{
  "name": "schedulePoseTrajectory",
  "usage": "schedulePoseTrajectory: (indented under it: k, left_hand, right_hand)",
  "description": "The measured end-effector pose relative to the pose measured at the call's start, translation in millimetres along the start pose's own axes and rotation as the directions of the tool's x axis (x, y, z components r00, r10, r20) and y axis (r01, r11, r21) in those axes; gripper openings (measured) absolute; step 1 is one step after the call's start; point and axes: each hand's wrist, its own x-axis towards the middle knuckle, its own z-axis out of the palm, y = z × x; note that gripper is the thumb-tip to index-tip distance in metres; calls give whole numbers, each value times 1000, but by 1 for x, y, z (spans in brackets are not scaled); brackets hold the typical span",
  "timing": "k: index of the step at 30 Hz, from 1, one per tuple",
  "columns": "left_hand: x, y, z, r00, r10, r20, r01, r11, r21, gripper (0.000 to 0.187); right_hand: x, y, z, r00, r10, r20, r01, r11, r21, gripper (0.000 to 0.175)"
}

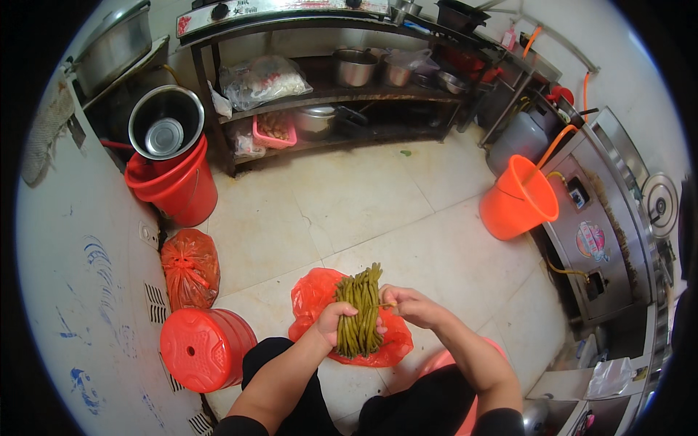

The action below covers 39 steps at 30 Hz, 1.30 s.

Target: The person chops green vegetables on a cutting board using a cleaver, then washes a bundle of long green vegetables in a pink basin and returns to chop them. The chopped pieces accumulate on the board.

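A thick bundle of long green beans (359, 316) is in my left hand (334, 321), whose thumb lies across its near-left side while fingertips show at its right edge. My right hand (410, 305), just right of the bundle, pinches a thin yellowish tie or strand (385, 304) that runs to the beans. Whether it is a rubber band or a stem cannot be told. Beneath the bundle a red plastic bag (313, 297) lies spread on the tiled floor.
On the left are a red plastic stool (191, 351), a knotted red bag (191, 267) and stacked red buckets (188, 191) topped by a metal pot (166, 103). An orange bucket (504, 210) with a hose stands right. A dark shelf (327, 101) holds pots ahead. Pink plastic shows beside my right leg.
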Motion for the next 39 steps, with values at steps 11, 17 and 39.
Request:
schedulePoseTrajectory:
  k: [11, 17, 39]
  left_hand:
    - [-2, -13, 12, 978, -203, -48, 207, 971, 118, 72]
    - [-26, 31, 34, 928, 286, 238, -337, 916, 216, 76]
    - [-56, 61, 45, 763, 573, 297, -644, 712, 280, 82]
  right_hand:
    - [74, 56, -52, 591, -201, -781, -126, 934, -336, 20]
    - [59, 124, -51, 813, 156, -561, -245, 966, -85, 18]
    - [14, 287, -11, 700, 159, -696, -695, -69, -715, 28]
